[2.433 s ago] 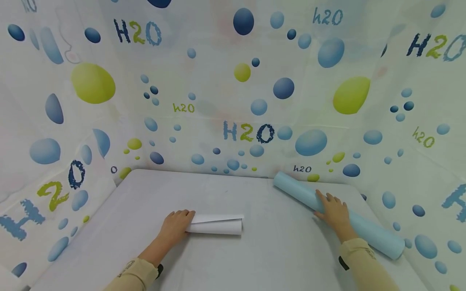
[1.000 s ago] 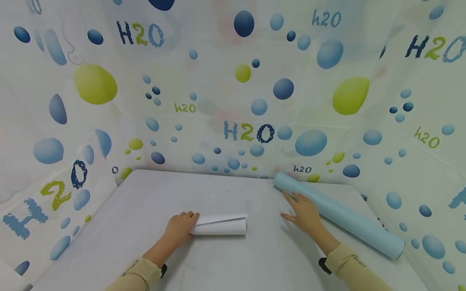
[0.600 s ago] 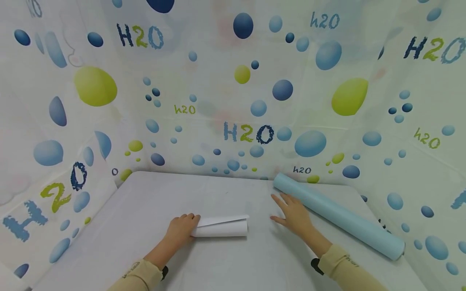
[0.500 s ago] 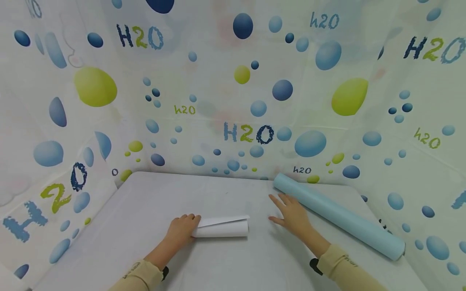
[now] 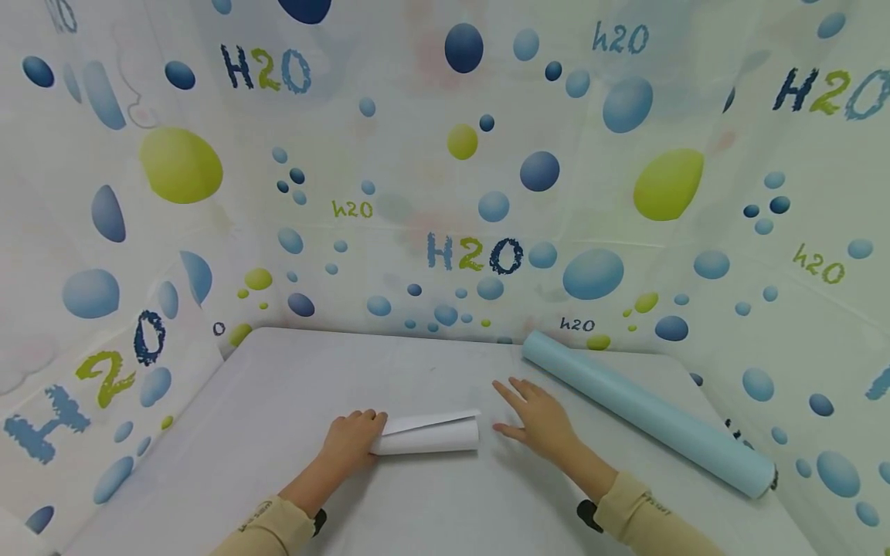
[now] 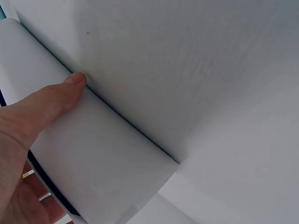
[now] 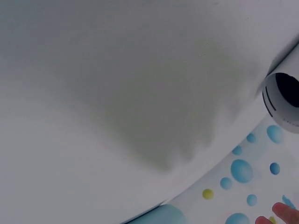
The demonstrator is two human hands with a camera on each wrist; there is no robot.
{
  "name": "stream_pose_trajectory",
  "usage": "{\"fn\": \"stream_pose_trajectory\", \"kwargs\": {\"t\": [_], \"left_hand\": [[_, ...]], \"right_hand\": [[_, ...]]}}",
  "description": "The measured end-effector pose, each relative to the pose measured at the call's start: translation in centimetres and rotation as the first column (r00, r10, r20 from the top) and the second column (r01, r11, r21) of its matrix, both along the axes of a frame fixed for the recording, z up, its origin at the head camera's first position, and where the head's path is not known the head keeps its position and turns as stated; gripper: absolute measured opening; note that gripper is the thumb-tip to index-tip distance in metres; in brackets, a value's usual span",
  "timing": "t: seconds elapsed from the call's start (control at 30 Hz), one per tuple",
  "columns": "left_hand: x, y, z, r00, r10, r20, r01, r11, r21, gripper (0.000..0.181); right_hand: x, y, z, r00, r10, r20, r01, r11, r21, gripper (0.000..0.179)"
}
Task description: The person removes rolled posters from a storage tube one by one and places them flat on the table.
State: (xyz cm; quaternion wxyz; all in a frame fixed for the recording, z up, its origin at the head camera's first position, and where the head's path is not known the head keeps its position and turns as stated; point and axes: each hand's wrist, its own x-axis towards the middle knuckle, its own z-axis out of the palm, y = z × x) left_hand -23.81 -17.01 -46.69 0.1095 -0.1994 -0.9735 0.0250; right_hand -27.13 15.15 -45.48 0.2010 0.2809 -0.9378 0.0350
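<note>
A rolled-up sheet of white paper (image 5: 434,440) lies crosswise at mid-table, its loose edge lifted along the top. My left hand (image 5: 352,440) grips its left end. In the left wrist view the thumb (image 6: 63,93) presses on the paper while the other fingers pass underneath. My right hand (image 5: 545,423) hovers just right of the roll with fingers spread and nothing in them. Its fingertips (image 7: 285,212) show at the corner of the right wrist view, where the paper's hollow end (image 7: 280,109) also appears.
A long light blue roll (image 5: 647,413) lies diagonally along the right side of the white-covered table (image 5: 410,510). Behind the table and at both sides hangs a white curtain (image 5: 403,154) printed with bubbles and H2O lettering. Small dark items (image 5: 737,432) show beyond the blue roll.
My right hand has left the blue roll and moved leftward toward the white paper roll. My left hand and the white roll have shifted slightly right.
</note>
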Motion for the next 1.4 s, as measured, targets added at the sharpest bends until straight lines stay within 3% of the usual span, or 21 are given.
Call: {"fn": "stream_pose_trajectory", "kwargs": {"t": [0.73, 1.1, 1.4], "left_hand": [[0.9, 1.7, 0.8, 0.996, 0.017, 0.092, -0.018, 1.000, 0.011, 0.050], [1.7, 2.5, 1.3, 0.994, 0.014, 0.106, -0.017, 0.999, 0.033, 0.050], [2.1, 3.1, 1.2, 0.992, 0.034, 0.121, -0.037, 0.999, 0.031, 0.051]], "right_hand": [[1.6, -3.6, -0.6, 0.994, 0.109, -0.031, -0.108, 0.993, 0.038, 0.066], [1.9, -4.6, -1.3, 0.983, 0.181, -0.025, -0.181, 0.984, 0.000, 0.063], [2.4, -5.2, -2.0, 0.981, 0.192, -0.037, -0.192, 0.981, 0.008, 0.061]]}}
